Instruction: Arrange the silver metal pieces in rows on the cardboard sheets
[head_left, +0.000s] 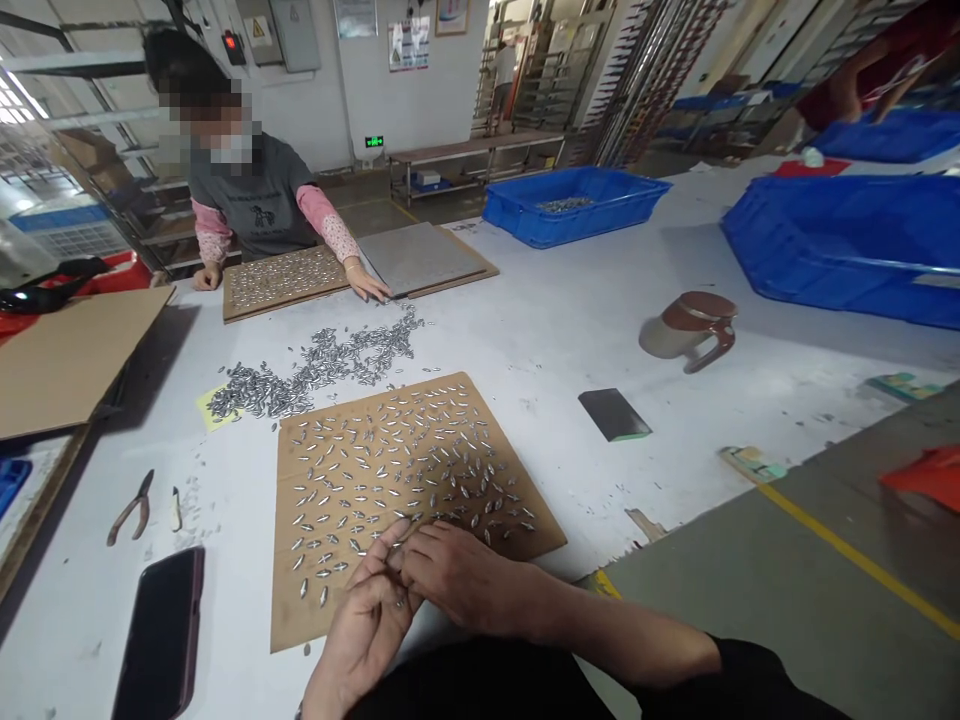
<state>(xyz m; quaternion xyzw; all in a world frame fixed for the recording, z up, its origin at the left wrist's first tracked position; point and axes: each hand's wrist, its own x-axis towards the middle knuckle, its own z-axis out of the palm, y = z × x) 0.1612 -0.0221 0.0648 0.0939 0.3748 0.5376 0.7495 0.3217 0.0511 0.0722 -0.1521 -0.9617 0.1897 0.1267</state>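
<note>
My left hand (375, 610) is palm up over the near edge of a brown board (300, 627), its fingers curled together. My right hand (461, 575) meets it at the fingertips, fingers bent and pressed together. Whatever lies between the fingertips is too small and hidden to name. Small silvery pointed pieces (362, 488) are spread in loose rows over the board. Beyond the board lies a long heap of similar grey pieces (322, 365), its left end on a yellow slip (214, 408).
Pliers (133, 510), a small knife-like tool (176, 510) and a phone (159, 635) lie left. Right are a dark block (613, 414), a mug (690, 325) and blue bins (574, 205). Across the table, a person (259, 190) reaches toward stacked boards (427, 258).
</note>
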